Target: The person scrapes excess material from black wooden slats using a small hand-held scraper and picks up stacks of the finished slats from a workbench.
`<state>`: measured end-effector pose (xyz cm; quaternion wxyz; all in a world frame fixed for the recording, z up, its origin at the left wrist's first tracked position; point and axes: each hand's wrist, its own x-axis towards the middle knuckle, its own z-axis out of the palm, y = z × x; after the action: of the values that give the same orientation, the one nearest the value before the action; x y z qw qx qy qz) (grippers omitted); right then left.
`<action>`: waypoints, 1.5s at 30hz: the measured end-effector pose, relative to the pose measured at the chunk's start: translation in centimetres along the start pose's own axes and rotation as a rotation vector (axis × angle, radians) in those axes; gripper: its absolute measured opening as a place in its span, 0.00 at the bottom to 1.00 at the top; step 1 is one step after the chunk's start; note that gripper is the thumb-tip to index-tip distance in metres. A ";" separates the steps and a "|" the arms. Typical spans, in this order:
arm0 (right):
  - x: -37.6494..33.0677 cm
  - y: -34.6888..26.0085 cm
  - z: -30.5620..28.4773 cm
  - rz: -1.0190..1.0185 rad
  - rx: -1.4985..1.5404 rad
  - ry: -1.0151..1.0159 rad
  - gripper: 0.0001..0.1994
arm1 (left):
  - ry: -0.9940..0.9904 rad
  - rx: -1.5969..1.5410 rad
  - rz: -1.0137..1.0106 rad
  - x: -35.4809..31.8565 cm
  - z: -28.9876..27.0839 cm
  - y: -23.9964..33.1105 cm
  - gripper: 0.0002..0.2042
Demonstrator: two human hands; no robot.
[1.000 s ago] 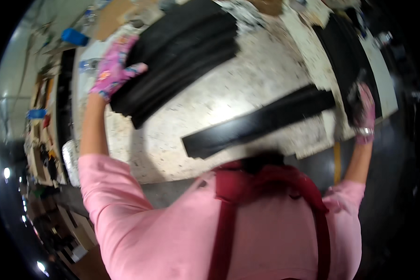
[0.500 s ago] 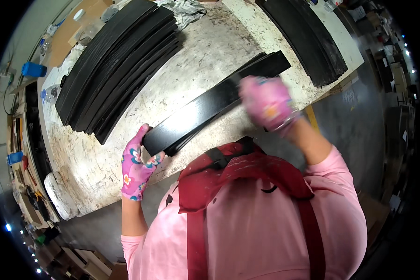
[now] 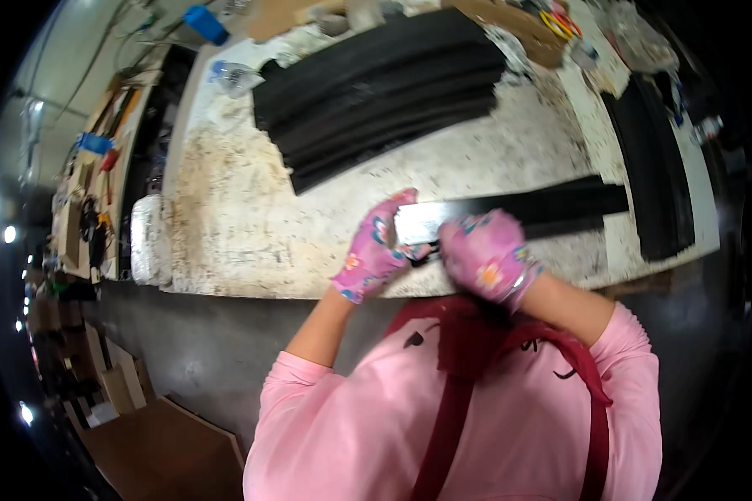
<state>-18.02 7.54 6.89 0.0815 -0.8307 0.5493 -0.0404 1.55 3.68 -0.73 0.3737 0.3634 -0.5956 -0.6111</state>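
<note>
Both hands, left (image 3: 374, 250) and right (image 3: 486, 253), clamp the near end of a long black strip (image 3: 551, 204) at the desk's (image 3: 226, 225) front edge; positioning step, judged; next needs steady alignment.

Bright overhead light falls on the pale workbench (image 3: 251, 225) at the centre of the frame, with glare on the near end of the black strip (image 3: 518, 209). Small lamps glow at the left edge. Fisheye bending and dark vignetting mark the rim; edges are soft.
</note>
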 end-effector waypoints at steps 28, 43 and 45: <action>-12.5 18.7 -3.2 0.736 0.201 0.238 0.09 | -0.135 1.036 0.420 1.7 0.6 2.5 0.32; -12.1 18.7 -5.8 0.579 0.619 0.687 0.17 | -0.430 -0.325 -0.841 6.3 -0.1 7.8 0.27; -9.9 15.3 -6.3 0.564 0.733 0.635 0.16 | -0.379 -0.427 -0.751 6.4 0.7 6.6 0.26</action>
<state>-36.74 10.20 10.52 0.2031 -0.5160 0.6978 -0.4533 -1.78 -1.75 5.95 0.0778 0.3506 -0.3416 -0.8685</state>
